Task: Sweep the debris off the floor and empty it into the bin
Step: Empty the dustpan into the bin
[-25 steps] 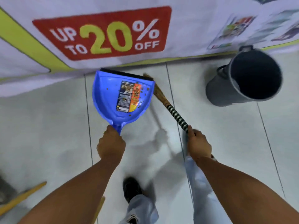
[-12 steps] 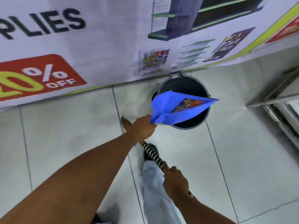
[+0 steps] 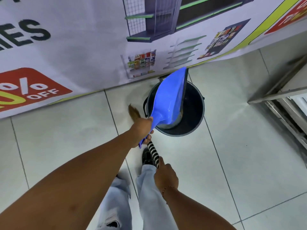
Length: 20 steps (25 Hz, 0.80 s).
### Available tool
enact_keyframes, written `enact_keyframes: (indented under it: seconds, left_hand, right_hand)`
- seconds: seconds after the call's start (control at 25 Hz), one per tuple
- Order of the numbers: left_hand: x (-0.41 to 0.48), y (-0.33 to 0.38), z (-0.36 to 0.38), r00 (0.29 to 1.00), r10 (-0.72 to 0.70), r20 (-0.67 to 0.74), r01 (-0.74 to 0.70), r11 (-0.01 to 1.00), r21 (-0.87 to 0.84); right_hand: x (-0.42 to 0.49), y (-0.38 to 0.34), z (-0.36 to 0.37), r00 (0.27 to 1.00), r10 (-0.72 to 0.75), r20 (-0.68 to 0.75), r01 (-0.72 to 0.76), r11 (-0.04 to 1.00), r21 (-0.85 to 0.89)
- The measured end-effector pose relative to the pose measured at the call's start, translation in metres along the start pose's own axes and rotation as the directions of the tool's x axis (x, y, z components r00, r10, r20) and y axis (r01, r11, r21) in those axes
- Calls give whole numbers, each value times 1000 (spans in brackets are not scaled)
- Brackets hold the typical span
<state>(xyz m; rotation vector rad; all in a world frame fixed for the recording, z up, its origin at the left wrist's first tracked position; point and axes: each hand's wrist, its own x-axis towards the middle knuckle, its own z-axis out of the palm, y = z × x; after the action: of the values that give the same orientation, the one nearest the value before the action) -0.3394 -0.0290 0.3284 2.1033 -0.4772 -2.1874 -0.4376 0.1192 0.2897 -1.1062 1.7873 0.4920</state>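
The dustpan (image 3: 169, 98) had tipped steeply over the bin (image 3: 192, 123); left hand (image 3: 142, 130) gripped its handle, right hand (image 3: 166, 176) the broom (image 3: 153, 152). Keep its lip inside the bin's rim.

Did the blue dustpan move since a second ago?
Yes. The blue dustpan was flat on the floor, left of the bin. Now the left hand holds it tipped on its side over the bin's open mouth.

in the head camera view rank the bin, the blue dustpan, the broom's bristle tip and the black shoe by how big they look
1. bin
2. blue dustpan, nearly as big; held nearer the camera, so unsure
3. black shoe and bristle tip, alike, both partly hidden
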Motion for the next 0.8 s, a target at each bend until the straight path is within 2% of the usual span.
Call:
enact_keyframes:
  seconds: [0.16,0.24,0.28,0.36,0.4,0.48,0.56,0.68,0.8]
  left_hand:
    - [-1,-3,-6,999,22,-38,-19,996,88]
    - [-2,-7,-11,987,140,-83,-123,975,183]
    - [-4,-14,-18,957,269,-107,-230,932,279]
    - [-12,-39,-41,827,543,-146,-432,779,454]
    - [-15,-57,-59,776,601,-191,-462,748,476]
    - [-16,-98,-102,752,563,-342,-406,805,433]
    - [-16,-132,-140,778,442,-445,-309,888,342]
    - [-21,-172,-206,790,284,-543,-214,958,190]
    - [-12,-214,-265,785,186,-591,-139,982,125]
  right_hand:
    - [2,-18,-8,1000,1,-24,0,1000,10]
    - [3,-26,-8,999,-1,-49,1,1000,7]
    - [4,-31,-8,998,2,-59,-2,1000,7]
    - [6,-45,-4,997,21,-78,-19,1000,22]
    - [6,-53,1,996,32,-83,-28,999,38]
    - [3,-71,16,996,22,-85,-18,999,46]
    - [1,-86,30,998,12,-59,-10,999,39]
    - [0,-129,52,997,-61,-40,57,995,-87]
    - [20,-197,68,985,-172,20,172,956,-238]
